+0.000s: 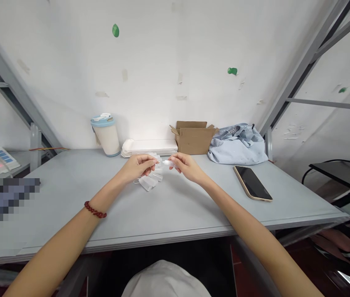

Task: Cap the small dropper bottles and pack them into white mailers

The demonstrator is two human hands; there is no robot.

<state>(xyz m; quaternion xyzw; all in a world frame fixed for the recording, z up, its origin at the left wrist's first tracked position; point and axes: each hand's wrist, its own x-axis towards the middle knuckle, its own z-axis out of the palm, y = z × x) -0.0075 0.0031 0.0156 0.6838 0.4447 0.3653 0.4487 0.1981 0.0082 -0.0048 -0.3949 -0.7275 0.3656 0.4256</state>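
Note:
Above the middle of the table, my right hand [184, 166] pinches a small white tube-like piece [167, 163] whose narrow end points left. Facing it, my left hand [140, 168] has thumb and fingertips pressed together close to that narrow end. Whatever lies in the left fingertips is too small to name. Several clear and whitish plastic pieces [148, 182] lie loosely on the tabletop beneath and between my hands. A red beaded bracelet [95, 209] circles my left wrist.
Along the wall stand a cup with a blue lid [106, 135], a stack of flat white packs [150, 146], an open cardboard box [195, 139] and a bundled light-blue cloth [238, 146]. A phone [253, 183] lies on the right of the grey table [175, 214].

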